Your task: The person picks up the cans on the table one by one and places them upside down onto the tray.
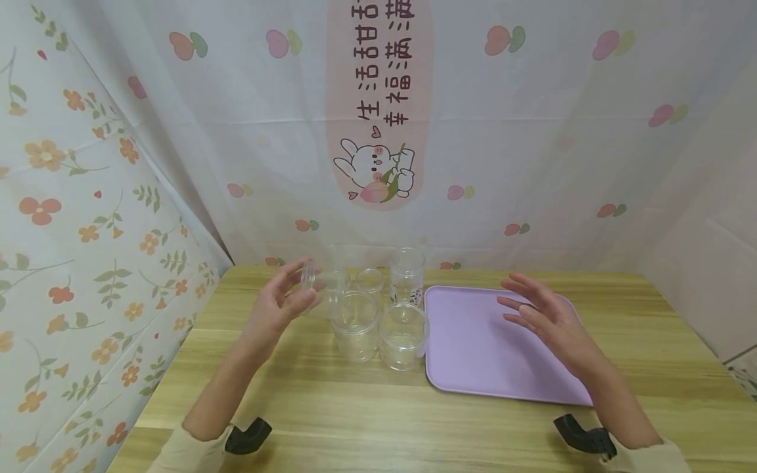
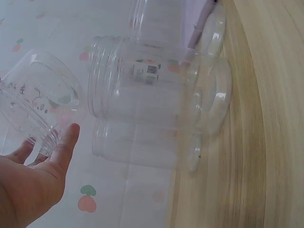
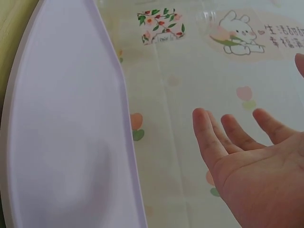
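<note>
My left hand grips a clear plastic jar by its ribbed end, thumb on one side and fingers on the other. This jar lies tilted sideways in the grip, above the table at the left of the other jars. Just right of it stand several more clear jars; a front one is nearest the tray, and another is beside it. Over the lilac tray hovers my right hand, fingers spread and loosely bent, holding nothing. In the right wrist view its palm faces the camera.
A taller jar with a floral label stands at the back, by the tray's left edge. The wooden table ends at a printed cloth hanging behind it. Another floral cloth hangs along the left side.
</note>
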`<state>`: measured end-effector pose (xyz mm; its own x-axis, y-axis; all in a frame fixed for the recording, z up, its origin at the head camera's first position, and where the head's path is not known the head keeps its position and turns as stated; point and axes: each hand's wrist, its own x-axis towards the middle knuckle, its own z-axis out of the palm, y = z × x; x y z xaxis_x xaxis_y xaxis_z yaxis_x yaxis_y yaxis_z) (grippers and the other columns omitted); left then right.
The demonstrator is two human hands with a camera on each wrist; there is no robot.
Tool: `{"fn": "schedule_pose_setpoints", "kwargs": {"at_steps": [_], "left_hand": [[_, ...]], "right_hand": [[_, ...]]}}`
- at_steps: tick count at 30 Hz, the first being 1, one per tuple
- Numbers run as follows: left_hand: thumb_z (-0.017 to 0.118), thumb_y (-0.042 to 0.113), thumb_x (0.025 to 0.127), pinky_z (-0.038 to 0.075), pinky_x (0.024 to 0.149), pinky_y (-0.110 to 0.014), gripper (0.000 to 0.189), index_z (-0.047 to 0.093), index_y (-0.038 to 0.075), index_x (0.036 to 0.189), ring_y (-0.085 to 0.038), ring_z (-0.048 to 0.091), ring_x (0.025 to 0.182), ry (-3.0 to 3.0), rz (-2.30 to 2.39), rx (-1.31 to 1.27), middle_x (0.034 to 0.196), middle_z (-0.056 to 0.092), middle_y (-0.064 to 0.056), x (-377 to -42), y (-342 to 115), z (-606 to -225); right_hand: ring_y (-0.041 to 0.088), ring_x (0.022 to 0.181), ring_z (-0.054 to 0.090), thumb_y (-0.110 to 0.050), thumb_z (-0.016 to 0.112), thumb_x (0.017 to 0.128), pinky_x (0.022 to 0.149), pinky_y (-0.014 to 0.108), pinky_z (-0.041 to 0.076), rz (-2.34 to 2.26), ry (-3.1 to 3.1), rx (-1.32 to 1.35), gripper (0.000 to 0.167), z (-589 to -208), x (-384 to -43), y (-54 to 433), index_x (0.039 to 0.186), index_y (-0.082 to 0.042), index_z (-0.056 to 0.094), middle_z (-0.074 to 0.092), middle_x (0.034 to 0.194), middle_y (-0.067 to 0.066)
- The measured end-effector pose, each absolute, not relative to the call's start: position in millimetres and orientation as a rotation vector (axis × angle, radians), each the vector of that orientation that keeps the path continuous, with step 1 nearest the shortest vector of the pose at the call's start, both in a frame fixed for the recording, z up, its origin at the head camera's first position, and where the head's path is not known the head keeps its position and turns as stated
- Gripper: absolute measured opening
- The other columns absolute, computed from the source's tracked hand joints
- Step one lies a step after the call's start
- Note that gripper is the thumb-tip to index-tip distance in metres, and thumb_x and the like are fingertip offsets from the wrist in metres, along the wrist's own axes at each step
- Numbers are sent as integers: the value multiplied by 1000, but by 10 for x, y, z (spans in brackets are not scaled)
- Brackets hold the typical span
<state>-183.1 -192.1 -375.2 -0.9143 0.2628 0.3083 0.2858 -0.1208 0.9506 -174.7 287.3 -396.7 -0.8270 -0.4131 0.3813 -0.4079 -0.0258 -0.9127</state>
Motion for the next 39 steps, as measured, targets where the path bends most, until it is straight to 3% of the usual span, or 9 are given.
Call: {"fn": "schedule_pose_setpoints", "kwargs": {"at_steps": [9, 22, 30, 39], "left_hand": [[60, 5, 100, 49, 101, -43, 58, 37, 6, 154, -48, 46, 132, -2045, -2275, -652, 149, 43, -22, -1831, -1843, -3712], [62, 4, 98, 50, 101, -41, 63, 34, 1, 154, -42, 50, 131, -2038, -2273, -654, 148, 45, -21, -1848, -1727, -3671], [64, 8, 96, 50, 100, -39, 64, 38, 6, 154, -37, 52, 131, -2084, -2248, -622, 150, 46, -19, -1836, -1667, -3647], [66, 10, 96, 50, 99, -39, 63, 39, 7, 153, -48, 46, 132, -2063, -2255, -644, 149, 47, -16, -1843, -1596, -3648]], "right_hand": [[31, 135, 48, 6, 41, 106, 103, 40, 47, -2032, 2184, -880, 55, -3947, -1753, 2808, 158, -4, 29, 40, 152, 17], [37, 135, 46, 5, 44, 105, 102, 39, 48, -2006, 2222, -886, 56, -3927, -1787, 2694, 159, -6, 30, 39, 153, 19], [36, 134, 48, 6, 46, 105, 102, 39, 48, -2003, 2223, -877, 56, -3923, -1808, 2617, 157, -6, 32, 41, 152, 17], [37, 133, 49, 2, 50, 105, 101, 38, 49, -1965, 2283, -864, 55, -3891, -1815, 2550, 157, -7, 34, 43, 152, 17]]}}
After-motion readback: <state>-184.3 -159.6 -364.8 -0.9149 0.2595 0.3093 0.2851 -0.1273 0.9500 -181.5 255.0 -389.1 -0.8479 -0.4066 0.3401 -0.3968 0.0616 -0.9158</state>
